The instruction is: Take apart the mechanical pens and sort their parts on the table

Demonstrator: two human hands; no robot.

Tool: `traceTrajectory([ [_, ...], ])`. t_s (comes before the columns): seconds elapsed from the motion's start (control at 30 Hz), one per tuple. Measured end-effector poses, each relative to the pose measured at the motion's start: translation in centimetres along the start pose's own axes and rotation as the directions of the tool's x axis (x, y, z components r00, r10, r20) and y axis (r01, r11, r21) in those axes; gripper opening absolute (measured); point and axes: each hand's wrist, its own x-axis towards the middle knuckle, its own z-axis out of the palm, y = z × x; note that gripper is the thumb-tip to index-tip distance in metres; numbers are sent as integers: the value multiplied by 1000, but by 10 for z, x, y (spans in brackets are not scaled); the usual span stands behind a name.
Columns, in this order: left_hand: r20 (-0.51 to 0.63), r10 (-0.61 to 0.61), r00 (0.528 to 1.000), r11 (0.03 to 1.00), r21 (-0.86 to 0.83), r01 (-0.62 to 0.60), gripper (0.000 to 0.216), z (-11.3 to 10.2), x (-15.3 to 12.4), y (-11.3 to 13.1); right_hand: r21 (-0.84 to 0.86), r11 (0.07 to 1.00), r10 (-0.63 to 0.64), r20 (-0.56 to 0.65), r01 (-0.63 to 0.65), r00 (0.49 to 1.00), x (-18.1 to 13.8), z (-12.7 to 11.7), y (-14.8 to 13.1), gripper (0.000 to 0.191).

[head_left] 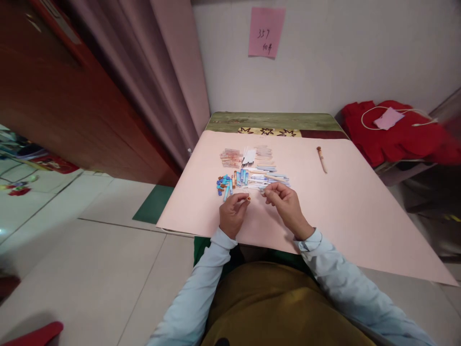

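My left hand (232, 215) is closed in a pinch above the near part of the table. A small brown ring-ended pen part (248, 199) shows at its fingertips, its open end toward me. To the right, my right hand (287, 205) is also pinched; a small pale piece seems to show at its fingertips, too small to name. Just beyond my hands lie short blue and brown pen parts (224, 183), blue barrel pieces (242, 177) and long pale blue pen pieces (268, 179). Farther back are white refills with dark tips (248, 157) between two clear-looking bundles (230, 158).
A pale pink sheet (360, 216) covers most of the table (313, 121). One brown-topped pen (321, 160) lies apart at the right. Red cloth (392, 134) with a white cable sits beyond the right edge. A pink note (267, 32) hangs on the wall; a curtain (169, 62) stands left.
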Motion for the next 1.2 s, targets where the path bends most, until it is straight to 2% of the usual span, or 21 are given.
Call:
traceTrajectory([
  [0.07,-34,-13,999,1000,20,14,16,1,0,-1,-201,980,1,-46,-10,999,5,-9,6,22],
  [0.17,-91,-49,995,998,31,52,17,3,-1,-4,-564,826,-27,-63,-13,998,12,-20,12,17],
  [0.27,-97,-75,993,996,32,78,18,4,-1,-6,-720,694,-21,-20,0,1000,14,-16,12,16],
  [0.47,-79,-88,993,995,36,91,18,4,-1,-6,-794,605,-43,47,63,998,20,7,14,18],
  [0.63,-76,-95,993,995,31,97,18,3,0,-3,-820,567,-113,20,81,993,22,-4,18,19],
  [0.73,-67,-92,994,995,33,94,17,3,0,-2,-845,521,-128,61,119,990,19,-12,19,17],
  [0.9,-62,-84,995,995,56,87,16,3,1,-2,-884,432,-93,157,182,983,18,-8,20,18],
  [1.2,-64,-55,996,995,82,60,15,3,1,1,-946,257,21,212,199,977,35,-1,9,16],
])
